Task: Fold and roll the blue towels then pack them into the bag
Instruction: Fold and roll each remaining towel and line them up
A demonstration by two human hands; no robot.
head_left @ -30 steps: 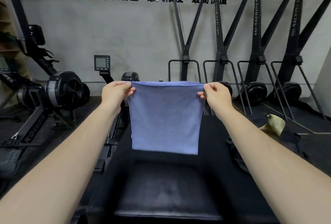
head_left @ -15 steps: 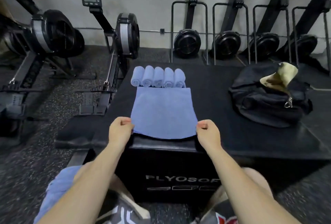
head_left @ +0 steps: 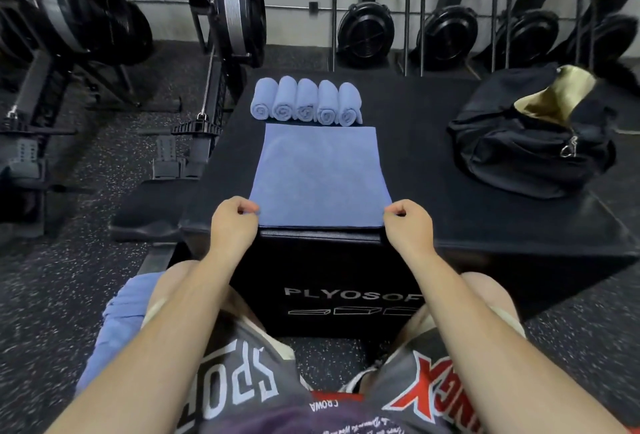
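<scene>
A folded blue towel lies flat on the black plyo box, its near edge at the box's front edge. My left hand pinches the towel's near left corner. My right hand pinches the near right corner. Just beyond the flat towel, several rolled blue towels lie side by side in a row. A black duffel bag with a tan lining sits open on the right side of the box. More blue towel cloth lies by my left leg.
Rowing machines stand on the speckled floor to the left of the box. Black fan wheels and upright frames line the wall behind. My knees press close to the box's front face.
The towel hung in the air between both hands a second ago. It now lies flat on the box, and both hands have pulled its near corners to the front edge.
</scene>
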